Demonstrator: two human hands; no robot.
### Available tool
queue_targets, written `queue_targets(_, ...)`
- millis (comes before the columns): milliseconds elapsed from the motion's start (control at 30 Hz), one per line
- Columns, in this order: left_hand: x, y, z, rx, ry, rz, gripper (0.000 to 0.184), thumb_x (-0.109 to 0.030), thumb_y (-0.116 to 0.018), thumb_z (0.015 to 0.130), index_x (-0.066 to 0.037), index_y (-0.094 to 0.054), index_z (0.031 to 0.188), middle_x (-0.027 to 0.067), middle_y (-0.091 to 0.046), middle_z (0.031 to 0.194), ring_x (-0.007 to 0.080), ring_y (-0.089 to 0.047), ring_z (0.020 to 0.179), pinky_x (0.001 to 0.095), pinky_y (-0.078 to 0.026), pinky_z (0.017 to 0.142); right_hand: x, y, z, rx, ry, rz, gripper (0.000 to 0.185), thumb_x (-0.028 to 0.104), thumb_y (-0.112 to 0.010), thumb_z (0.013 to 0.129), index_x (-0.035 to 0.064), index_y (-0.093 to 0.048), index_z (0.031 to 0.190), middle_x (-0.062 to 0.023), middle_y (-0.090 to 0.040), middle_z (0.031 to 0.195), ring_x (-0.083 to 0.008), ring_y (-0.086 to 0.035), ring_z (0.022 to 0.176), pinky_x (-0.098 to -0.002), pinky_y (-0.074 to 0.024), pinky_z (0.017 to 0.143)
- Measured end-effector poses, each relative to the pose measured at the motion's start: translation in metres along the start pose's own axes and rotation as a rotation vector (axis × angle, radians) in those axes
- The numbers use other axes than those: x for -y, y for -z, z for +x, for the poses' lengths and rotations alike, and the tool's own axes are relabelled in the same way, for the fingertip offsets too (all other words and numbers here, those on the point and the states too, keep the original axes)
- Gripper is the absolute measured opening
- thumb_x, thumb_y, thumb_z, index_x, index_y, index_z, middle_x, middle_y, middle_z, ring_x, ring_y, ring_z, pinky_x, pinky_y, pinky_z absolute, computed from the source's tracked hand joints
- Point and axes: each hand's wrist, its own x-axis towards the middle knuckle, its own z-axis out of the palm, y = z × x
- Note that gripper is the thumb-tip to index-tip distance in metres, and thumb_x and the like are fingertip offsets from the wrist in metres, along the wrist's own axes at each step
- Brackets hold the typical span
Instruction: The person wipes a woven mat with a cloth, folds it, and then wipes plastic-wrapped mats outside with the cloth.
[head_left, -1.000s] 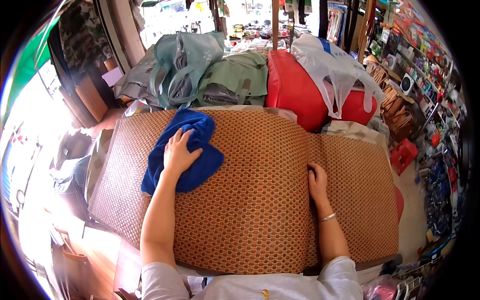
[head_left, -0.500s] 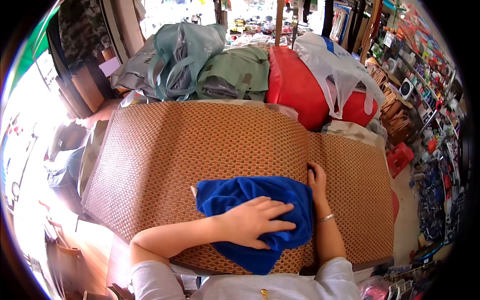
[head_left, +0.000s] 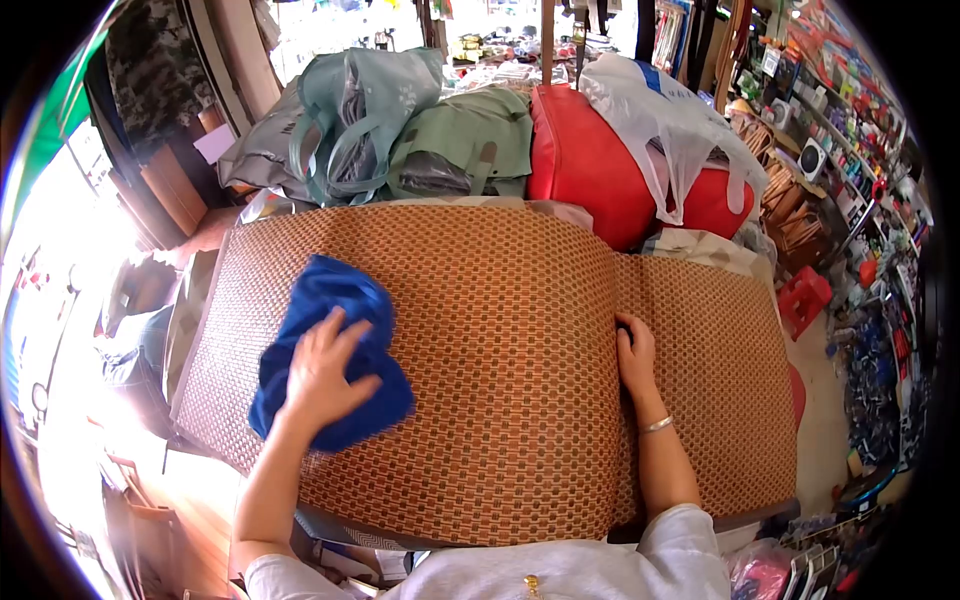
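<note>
A blue cloth (head_left: 345, 290) lies bunched on the left part of a brown woven mat (head_left: 480, 400). My left hand (head_left: 325, 375) rests on top of the cloth, palm down with the fingers spread. My right hand (head_left: 637, 355), with a silver bracelet at its wrist, is at the raised edge of the mat's larger section. Its fingers curl over that edge, and their tips are partly hidden. To its right is another, lower section of the woven mat (head_left: 715, 390).
Behind the mat stand a grey-blue bag (head_left: 370, 110), a green bag (head_left: 465, 140) and a red case (head_left: 580, 165), with a white plastic bag (head_left: 670, 120) draped over it. A red stool (head_left: 803, 300) and crowded shelves (head_left: 850, 150) are on the right.
My left hand has slid the blue cloth from the front middle of the mat to its left side, a little farther from me. My right hand has stayed at the mat's edge.
</note>
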Motion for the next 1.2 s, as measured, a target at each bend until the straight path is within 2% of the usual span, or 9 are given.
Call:
queue_targets(200, -0.112, 0.009, -0.051, 0.257, -0.614, -0.388, 0.076, -0.037, -0.084, 0.06, -0.02, -0.058, 0.129, 0.0188, -0.042, 0.143, 0.0374, -0.048, 0.125, 0.0509, -0.038, 0.104, 0.002, 0.001, -0.001, 0.013, 0.002, -0.029, 0.028, 0.009, -0.049, 0.094, -0.0024, -0.061, 0.116, -0.018, -0.063, 0.111, -0.0325, -0.059, 0.104, -0.0428, -0.0466, 0.091)
queue_targets(267, -0.119, 0.01, -0.054, 0.271, -0.648, -0.411, 0.075, -0.033, -0.083, 0.058, -0.02, -0.059, 0.128, 0.0189, -0.043, 0.142, 0.0368, -0.049, 0.124, 0.0504, -0.039, 0.103, 0.002, 0.001, -0.001, 0.013, 0.016, -0.028, 0.028, 0.009, -0.049, 0.094, -0.0025, -0.061, 0.116, -0.0179, -0.063, 0.111, -0.0326, -0.059, 0.104, -0.0427, -0.0466, 0.091)
queue_targets(367, -0.1, 0.008, -0.043, 0.259, -0.552, -0.405, 0.079, -0.026, -0.083, 0.052, -0.02, -0.059, 0.128, 0.0182, -0.048, 0.139, 0.0363, -0.051, 0.122, 0.0488, -0.04, 0.102, 0.001, 0.003, 0.0, 0.018, 0.005, -0.024, 0.028, 0.009, -0.049, 0.094, -0.0025, -0.061, 0.116, -0.0183, -0.063, 0.112, -0.0327, -0.059, 0.105, -0.0423, -0.0462, 0.092)
queue_targets(567, 0.028, 0.009, -0.022, -0.075, 0.084, 0.075, 0.072, -0.031, -0.081, 0.065, -0.02, -0.054, 0.131, 0.017, -0.045, 0.141, 0.0374, -0.044, 0.128, 0.0477, -0.036, 0.107, -0.001, 0.001, 0.0, 0.02, 0.0, 0.028, 0.028, 0.008, -0.048, 0.093, -0.0026, -0.062, 0.116, -0.0184, -0.063, 0.114, -0.0322, -0.059, 0.106, -0.0417, -0.0455, 0.093)
queue_targets(667, 0.088, -0.006, -0.021, -0.187, 0.383, 0.005, 0.076, -0.035, -0.077, 0.072, -0.016, -0.046, 0.138, 0.0215, -0.039, 0.145, 0.0398, -0.041, 0.13, 0.0477, -0.037, 0.107, -0.002, 0.001, -0.001, 0.014, -0.002, -0.001, 0.028, 0.008, -0.048, 0.094, -0.0031, -0.061, 0.116, -0.0186, -0.063, 0.114, -0.0324, -0.059, 0.106, -0.0417, -0.0456, 0.093)
queue_targets(733, 0.077, -0.003, -0.021, -0.131, 0.371, 0.049, 0.078, -0.039, -0.076, 0.073, -0.016, -0.044, 0.14, 0.023, -0.035, 0.147, 0.0405, -0.039, 0.131, 0.0476, -0.035, 0.108, 0.0, 0.002, 0.001, 0.028, -0.011, 0.005, 0.028, 0.008, -0.048, 0.094, -0.0035, -0.061, 0.116, -0.0187, -0.063, 0.115, -0.0324, -0.059, 0.107, -0.0418, -0.0458, 0.094)
queue_targets(867, 0.007, 0.006, -0.023, -0.02, 0.081, 0.12, 0.075, -0.038, -0.076, 0.07, -0.017, -0.048, 0.136, 0.0222, -0.035, 0.146, 0.041, -0.038, 0.13, 0.0505, -0.032, 0.108, -0.001, 0.0, 0.0, 0.047, -0.034, 0.023, 0.029, 0.008, -0.047, 0.095, -0.0038, -0.06, 0.118, -0.0188, -0.062, 0.116, -0.0318, -0.059, 0.108, -0.042, -0.046, 0.094)
queue_targets(967, -0.059, 0.005, -0.023, 0.05, -0.255, -0.15, 0.077, -0.036, -0.081, 0.063, -0.015, -0.053, 0.132, 0.0237, -0.042, 0.14, 0.0424, -0.042, 0.128, 0.0514, -0.035, 0.105, -0.003, 0.0, 0.001, 0.044, -0.078, 0.017, 0.03, 0.009, -0.046, 0.096, -0.0041, -0.059, 0.12, -0.019, -0.062, 0.118, -0.0314, -0.058, 0.109, -0.0421, -0.0461, 0.095)
queue_targets(1200, -0.156, -0.019, -0.007, 0.245, -0.819, -0.383, 0.076, -0.045, -0.076, 0.071, -0.021, -0.048, 0.137, 0.0194, -0.038, 0.145, 0.0365, -0.043, 0.13, 0.0533, -0.035, 0.105, -0.003, 0.001, 0.001, 0.023, -0.025, -0.002, 0.027, 0.007, -0.048, 0.094, -0.0034, -0.061, 0.115, -0.0183, -0.064, 0.112, -0.0311, -0.06, 0.105, -0.0407, -0.0464, 0.092)
